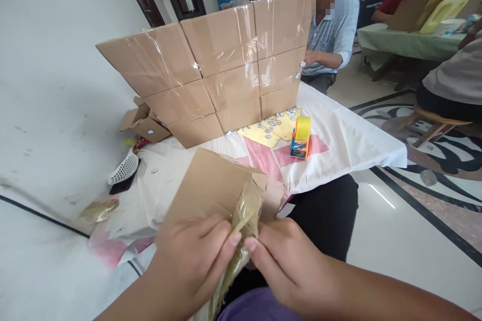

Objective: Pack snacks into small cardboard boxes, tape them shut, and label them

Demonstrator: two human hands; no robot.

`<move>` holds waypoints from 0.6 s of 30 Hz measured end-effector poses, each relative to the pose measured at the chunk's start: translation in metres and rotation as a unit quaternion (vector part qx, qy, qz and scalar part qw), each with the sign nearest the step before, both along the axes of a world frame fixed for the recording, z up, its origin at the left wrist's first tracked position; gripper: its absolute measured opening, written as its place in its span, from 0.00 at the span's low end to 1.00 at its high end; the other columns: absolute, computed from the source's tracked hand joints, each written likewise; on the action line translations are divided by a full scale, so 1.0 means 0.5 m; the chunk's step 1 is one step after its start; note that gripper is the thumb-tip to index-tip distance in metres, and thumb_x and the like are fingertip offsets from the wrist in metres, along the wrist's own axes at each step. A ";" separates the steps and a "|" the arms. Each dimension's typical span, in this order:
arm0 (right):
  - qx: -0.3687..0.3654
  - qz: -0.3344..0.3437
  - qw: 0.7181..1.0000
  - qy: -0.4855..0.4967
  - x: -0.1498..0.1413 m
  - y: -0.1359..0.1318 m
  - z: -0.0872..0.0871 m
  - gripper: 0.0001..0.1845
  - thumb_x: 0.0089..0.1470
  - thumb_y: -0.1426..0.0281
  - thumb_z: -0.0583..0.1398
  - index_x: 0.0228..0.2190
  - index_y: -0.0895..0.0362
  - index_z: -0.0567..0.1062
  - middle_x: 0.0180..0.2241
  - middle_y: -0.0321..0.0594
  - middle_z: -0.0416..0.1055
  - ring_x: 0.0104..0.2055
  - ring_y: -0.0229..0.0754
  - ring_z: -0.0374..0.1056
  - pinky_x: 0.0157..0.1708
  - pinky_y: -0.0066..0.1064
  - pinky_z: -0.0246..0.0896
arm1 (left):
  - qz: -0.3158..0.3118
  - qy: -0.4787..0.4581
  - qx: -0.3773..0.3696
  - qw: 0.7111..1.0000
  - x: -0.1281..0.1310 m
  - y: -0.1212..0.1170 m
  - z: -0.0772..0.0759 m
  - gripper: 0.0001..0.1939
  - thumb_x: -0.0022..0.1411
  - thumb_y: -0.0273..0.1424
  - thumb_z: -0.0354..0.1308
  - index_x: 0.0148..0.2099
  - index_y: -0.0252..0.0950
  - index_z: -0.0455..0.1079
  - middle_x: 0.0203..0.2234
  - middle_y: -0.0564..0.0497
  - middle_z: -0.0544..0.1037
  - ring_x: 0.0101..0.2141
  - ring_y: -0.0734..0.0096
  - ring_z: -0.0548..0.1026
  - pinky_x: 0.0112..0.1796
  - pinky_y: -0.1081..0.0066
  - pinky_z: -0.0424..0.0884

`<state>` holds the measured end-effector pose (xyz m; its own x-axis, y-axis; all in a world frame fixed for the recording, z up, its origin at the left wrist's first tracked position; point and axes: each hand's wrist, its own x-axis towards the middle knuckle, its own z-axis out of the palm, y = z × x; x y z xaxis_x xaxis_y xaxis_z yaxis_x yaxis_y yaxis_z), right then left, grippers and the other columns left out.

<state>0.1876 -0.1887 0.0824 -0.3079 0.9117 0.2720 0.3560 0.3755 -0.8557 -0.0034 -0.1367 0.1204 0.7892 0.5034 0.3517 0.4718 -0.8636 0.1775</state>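
My left hand (192, 256) and my right hand (289, 266) are close together at the bottom of the head view, both closed on a crumpled strip of brownish clear tape (244, 220) that hangs off a flat piece of brown cardboard (211, 185). The left fingers also hold the cardboard's near edge. The cardboard tilts up over the near edge of the table.
A taped wall of cardboard boxes (222, 65) stands across the cloth-covered table (339, 135). A yellow tape roll in an orange dispenser (301, 138) and yellow sheets with small stickers (273, 128) lie before it. A white perforated scoop (124, 168) lies left. People sit behind and right.
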 end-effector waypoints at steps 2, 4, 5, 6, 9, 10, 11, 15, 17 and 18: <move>-0.073 -0.017 0.997 -0.017 0.009 0.009 0.016 0.14 0.67 0.63 0.52 0.31 0.56 0.66 0.27 0.37 0.69 0.27 0.37 0.63 0.28 0.29 0.55 | -0.031 0.023 0.064 0.997 0.009 0.006 -0.009 0.16 0.71 0.26 0.47 0.28 0.38 0.61 0.19 0.55 0.66 0.19 0.72 0.66 0.22 0.68 0.58; -0.097 -0.028 0.994 -0.035 0.018 0.020 0.031 0.13 0.66 0.61 0.55 0.32 0.56 0.68 0.28 0.37 0.70 0.29 0.38 0.65 0.28 0.29 0.55 | -0.051 0.015 0.093 0.994 0.017 0.007 -0.018 0.14 0.70 0.25 0.47 0.30 0.37 0.64 0.21 0.54 0.68 0.20 0.71 0.68 0.22 0.67 0.59; -0.097 -0.026 0.994 -0.046 0.022 0.023 0.037 0.13 0.66 0.61 0.55 0.32 0.56 0.68 0.28 0.37 0.70 0.30 0.39 0.66 0.29 0.29 0.55 | -0.052 0.009 0.097 0.994 0.018 0.005 -0.022 0.13 0.69 0.24 0.47 0.31 0.37 0.65 0.21 0.54 0.69 0.21 0.70 0.68 0.23 0.67 0.60; -0.096 -0.024 0.993 -0.058 0.026 0.025 0.041 0.14 0.66 0.62 0.54 0.31 0.56 0.68 0.28 0.37 0.70 0.30 0.39 0.66 0.29 0.29 0.55 | -0.047 0.005 0.095 0.994 0.018 0.004 -0.026 0.13 0.69 0.24 0.47 0.32 0.37 0.65 0.22 0.54 0.70 0.21 0.71 0.69 0.23 0.67 0.60; -0.104 -0.014 0.992 -0.065 0.029 0.023 0.040 0.19 0.68 0.61 0.50 0.28 0.56 0.68 0.27 0.38 0.70 0.31 0.40 0.67 0.30 0.29 0.56 | -0.017 0.003 0.078 0.997 0.010 -0.002 -0.031 0.14 0.71 0.25 0.46 0.30 0.37 0.63 0.20 0.55 0.68 0.19 0.72 0.67 0.22 0.68 0.59; -0.111 -0.013 0.992 -0.059 0.027 0.021 0.035 0.20 0.69 0.61 0.49 0.27 0.56 0.68 0.28 0.38 0.70 0.31 0.40 0.67 0.30 0.30 0.57 | -0.009 0.006 0.077 0.997 0.006 -0.002 -0.031 0.15 0.71 0.26 0.46 0.29 0.38 0.62 0.20 0.55 0.67 0.19 0.72 0.66 0.22 0.68 0.59; -0.118 -0.018 0.992 -0.050 0.023 0.021 0.029 0.20 0.68 0.62 0.50 0.26 0.56 0.67 0.28 0.39 0.71 0.31 0.40 0.67 0.31 0.30 0.57 | -0.004 0.010 0.082 0.997 0.002 -0.003 -0.032 0.15 0.71 0.26 0.46 0.29 0.38 0.61 0.20 0.55 0.67 0.19 0.72 0.65 0.22 0.67 0.58; -0.149 -0.020 0.988 0.038 -0.003 0.040 -0.008 0.11 0.59 0.72 0.55 0.25 0.57 0.69 0.29 0.36 0.71 0.34 0.40 0.67 0.34 0.29 0.61 | -0.042 0.048 0.120 0.991 0.000 0.007 -0.044 0.15 0.70 0.26 0.47 0.28 0.38 0.63 0.20 0.54 0.67 0.20 0.69 0.67 0.23 0.66 0.59; -0.162 -0.010 0.982 0.095 -0.014 0.059 -0.027 0.08 0.56 0.75 0.54 0.27 0.57 0.71 0.30 0.35 0.72 0.36 0.40 0.68 0.37 0.28 0.62 | -0.066 0.072 0.138 0.986 0.004 0.018 -0.055 0.16 0.70 0.27 0.46 0.28 0.38 0.64 0.20 0.54 0.68 0.20 0.68 0.68 0.22 0.65 0.59; -0.167 -0.018 0.981 0.101 -0.018 0.068 -0.035 0.09 0.57 0.75 0.54 0.27 0.57 0.71 0.30 0.35 0.72 0.37 0.39 0.68 0.37 0.28 0.62 | -0.065 0.080 0.140 0.985 0.006 0.025 -0.059 0.16 0.70 0.27 0.46 0.28 0.38 0.64 0.20 0.54 0.69 0.20 0.68 0.68 0.22 0.65 0.59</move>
